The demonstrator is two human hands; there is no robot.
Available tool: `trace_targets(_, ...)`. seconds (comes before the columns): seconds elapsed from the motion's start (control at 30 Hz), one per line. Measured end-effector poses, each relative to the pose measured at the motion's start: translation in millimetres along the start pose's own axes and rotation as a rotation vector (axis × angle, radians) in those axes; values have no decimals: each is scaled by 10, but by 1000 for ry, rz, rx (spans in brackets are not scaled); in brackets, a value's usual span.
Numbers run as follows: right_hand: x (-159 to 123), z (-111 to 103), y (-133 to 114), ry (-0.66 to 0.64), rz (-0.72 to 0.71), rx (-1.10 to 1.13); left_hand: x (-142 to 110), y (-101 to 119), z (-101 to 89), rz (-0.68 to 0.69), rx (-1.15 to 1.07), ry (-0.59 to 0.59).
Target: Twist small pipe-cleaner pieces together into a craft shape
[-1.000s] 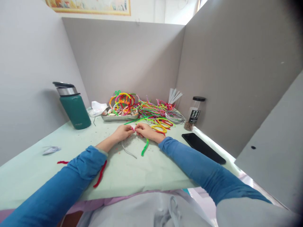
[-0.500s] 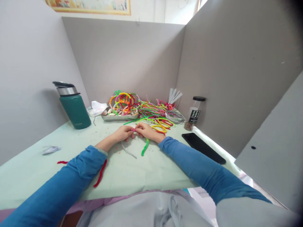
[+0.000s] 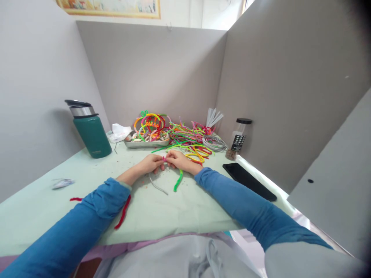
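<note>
Over the middle of the table, my left hand (image 3: 151, 163) and my right hand (image 3: 176, 159) meet fingertip to fingertip. Both are closed in a pinch on a short pink pipe cleaner (image 3: 164, 159), most of it hidden by the fingers. Below my left hand a thin grey wire (image 3: 158, 187) trails onto the cloth; whether it joins the pink piece I cannot tell. A green pipe cleaner (image 3: 178, 180) sticks out beneath my right hand. Partly under my left forearm lies a red pipe cleaner (image 3: 123, 212).
Behind my hands stand a metal tray (image 3: 147, 144) of shells and a heap of coloured pipe cleaners (image 3: 188, 133) beside a wire coil (image 3: 214, 143). A green bottle (image 3: 92, 133) is at left. A jar (image 3: 238, 139) and black phone (image 3: 249, 181) lie right. Grey partitions (image 3: 150, 65) enclose the table.
Almost nothing differs. Both hands keep their pinch on the pink pipe cleaner, with only a very slight shift of the fingertips.
</note>
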State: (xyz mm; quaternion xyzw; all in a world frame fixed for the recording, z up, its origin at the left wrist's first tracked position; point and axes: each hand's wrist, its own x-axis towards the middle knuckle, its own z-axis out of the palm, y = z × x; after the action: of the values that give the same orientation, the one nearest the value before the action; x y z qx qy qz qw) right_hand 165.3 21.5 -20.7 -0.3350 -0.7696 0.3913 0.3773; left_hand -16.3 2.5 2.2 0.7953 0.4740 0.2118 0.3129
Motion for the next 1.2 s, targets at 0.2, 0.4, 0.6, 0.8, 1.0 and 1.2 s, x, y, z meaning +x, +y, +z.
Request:
trace_targets(0.2,-19,-9,-44,-28,8,1,-2,-10,-15,17,-4,-20)
trace_targets(0.4,-9,-9,-8,-36,-3,18,18,-56,-25,47,-41,-60)
trace_targets(0.6,-9,-10,-4,-21,-8,0,-12,-5,-18,23,-34,-35)
trace_targets(0.8,-10,-11,-7,-19,-12,-4,-4,-10,-20,18,-9,-22)
trace_targets(1.0,-18,-14,-20,-24,3,-11,-1,3,-10,16,-25,-15)
trace_targets(1.2,-25,-13,-36,-27,1,-5,-8,17,-7,19,-28,-11)
